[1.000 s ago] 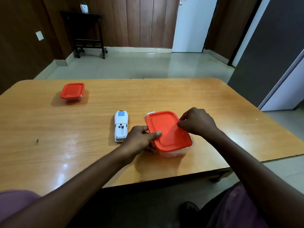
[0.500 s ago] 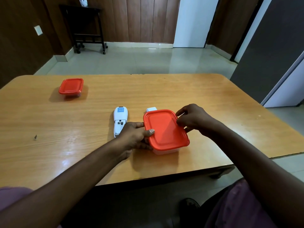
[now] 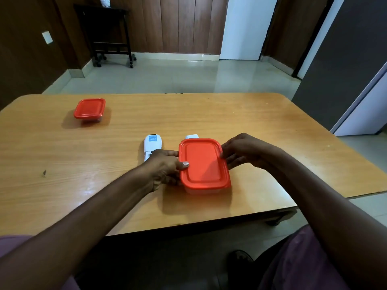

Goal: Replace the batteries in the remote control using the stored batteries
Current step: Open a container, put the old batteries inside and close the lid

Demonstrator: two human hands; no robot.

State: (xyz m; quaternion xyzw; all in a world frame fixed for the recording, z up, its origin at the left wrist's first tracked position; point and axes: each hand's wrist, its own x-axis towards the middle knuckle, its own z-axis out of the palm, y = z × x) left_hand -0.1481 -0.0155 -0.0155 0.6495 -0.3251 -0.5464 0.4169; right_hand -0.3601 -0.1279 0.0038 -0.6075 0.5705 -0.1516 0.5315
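A clear plastic box with a red lid (image 3: 202,162) stands near the table's front edge. My left hand (image 3: 165,166) grips its left side, thumb on the lid's rim. My right hand (image 3: 243,150) holds the lid's right edge with curled fingers. The white remote control (image 3: 151,144) lies face down just left of the box, its battery bay partly hidden by my left hand. A small white piece (image 3: 192,136), perhaps the battery cover, peeks out behind the box. The box's contents are hidden.
A smaller red-lidded box (image 3: 89,108) sits at the far left of the wooden table (image 3: 272,147). A dark speck (image 3: 44,173) marks the table's left part. Beyond the table are a tiled floor and a black trolley (image 3: 111,36).
The box has shifted slightly and turned straighter between my hands. My right hand slid from the lid's top to its right edge. My left thumb stays on the rim.
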